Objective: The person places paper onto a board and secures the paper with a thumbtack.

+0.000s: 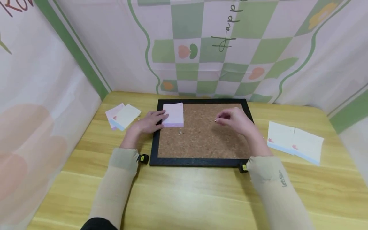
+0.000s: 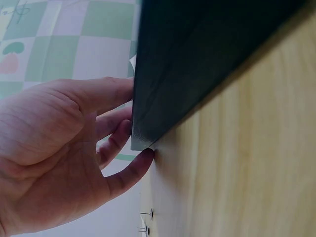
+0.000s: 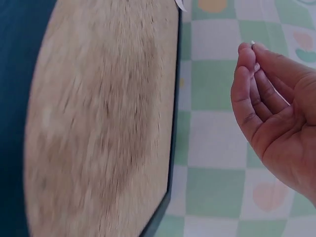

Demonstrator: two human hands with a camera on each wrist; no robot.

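A black-framed corkboard [image 1: 201,143] lies on the wooden table. Near its upper left corner is a pale pink note [image 1: 173,114] with a purple strip along the bottom. My left hand [image 1: 150,122] rests at the board's left edge, its extended fingers touching the note and the frame [image 2: 173,64]. Above the right part of the cork, my right hand [image 1: 234,119] pinches a tiny thumbtack [image 3: 253,43] between thumb and fingertips, only its tip showing. Small white and metallic bits, apparently thumbtacks [image 1: 180,132], lie on the cork below the note.
Left of the board, a cream note [image 1: 126,116] overlaps a pink one [image 1: 110,114]. Two cream notes with blue strips [image 1: 307,145] lie to the right. Loose thumbtacks [image 2: 151,214] sit on the table by my left hand. A patterned cloth [image 1: 187,73] hangs behind the table.
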